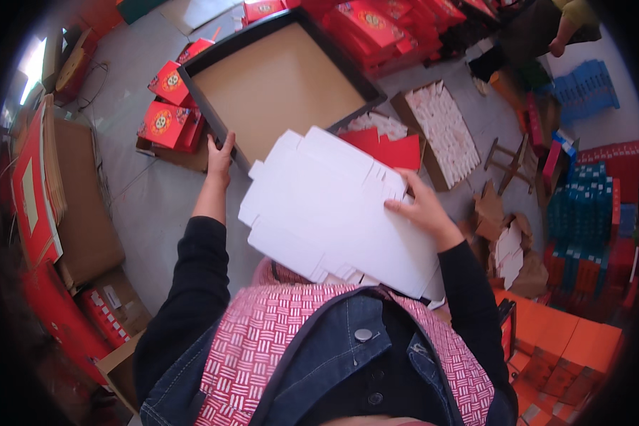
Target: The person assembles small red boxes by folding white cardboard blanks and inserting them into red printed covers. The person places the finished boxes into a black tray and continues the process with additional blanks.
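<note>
My right hand (pixel 429 207) grips the right edge of a flat white cardboard box blank (pixel 319 199), its thumb lying on top. The blank has cut tabs and flaps and is held before my body, perhaps with more sheets under it. At the lower left wall of a large shallow black tray (pixel 348 67) with a tan bottom is my left hand (pixel 221 157). It is closed against that wall, some fingers partly hidden. The tray sits tilted in view beyond the blank, which overlaps its near corner.
Red printed boxes (pixel 165 126) lie left of the tray; more are heaped behind it. A carton of white folded pieces (pixel 444 128) and red sheets (pixel 387 150) are at right. Orange boxes (pixel 564 337) stand at lower right, brown cardboard (pixel 89 202) at left. Another person's hand (pixel 557 47) shows at upper right.
</note>
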`<state>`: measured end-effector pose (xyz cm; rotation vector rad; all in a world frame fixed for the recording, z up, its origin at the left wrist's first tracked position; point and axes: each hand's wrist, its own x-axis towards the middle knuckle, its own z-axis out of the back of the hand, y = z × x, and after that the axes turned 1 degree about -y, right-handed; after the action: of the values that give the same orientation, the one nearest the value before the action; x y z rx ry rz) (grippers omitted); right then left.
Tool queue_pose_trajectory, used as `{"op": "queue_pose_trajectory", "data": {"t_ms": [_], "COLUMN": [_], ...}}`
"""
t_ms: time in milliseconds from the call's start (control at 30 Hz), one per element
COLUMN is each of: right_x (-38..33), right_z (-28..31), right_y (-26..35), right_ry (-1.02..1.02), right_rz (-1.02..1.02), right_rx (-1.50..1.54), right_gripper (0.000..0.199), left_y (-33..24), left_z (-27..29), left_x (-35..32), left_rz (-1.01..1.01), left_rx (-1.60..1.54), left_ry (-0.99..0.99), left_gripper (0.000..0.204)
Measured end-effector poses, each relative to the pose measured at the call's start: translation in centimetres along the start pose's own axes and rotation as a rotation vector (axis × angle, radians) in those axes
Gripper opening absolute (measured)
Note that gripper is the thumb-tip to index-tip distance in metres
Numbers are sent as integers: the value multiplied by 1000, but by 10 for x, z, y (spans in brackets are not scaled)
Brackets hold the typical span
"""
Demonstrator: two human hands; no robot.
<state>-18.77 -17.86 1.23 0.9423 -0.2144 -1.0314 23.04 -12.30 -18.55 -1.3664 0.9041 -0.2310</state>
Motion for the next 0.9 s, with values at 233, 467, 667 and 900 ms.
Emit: {"op": "queue_pose_trajectory", "data": {"t_ms": [233,467,667,900], "right_x": [2,-18,-31,-64], "right_z": [-3,-2,-10,-12], "right_y": [15,16,25,3], "right_ry": [48,146,51,-275], "right_rz": [73,147,251,354], "right_rx": [127,76,24,-182], "right_gripper": [63,56,55,52], "left_y": [-60,-91,-115,-109], "left_z": [-3,-10,-10,-30], "left_x": [-125,-195,-224,-204], "left_rz": [-28,-70,-153,-208], "left_rx": [-362,-212,-103,182], "left_ry": [732,769,748,818], "left_gripper": [80,80,83,84]}}
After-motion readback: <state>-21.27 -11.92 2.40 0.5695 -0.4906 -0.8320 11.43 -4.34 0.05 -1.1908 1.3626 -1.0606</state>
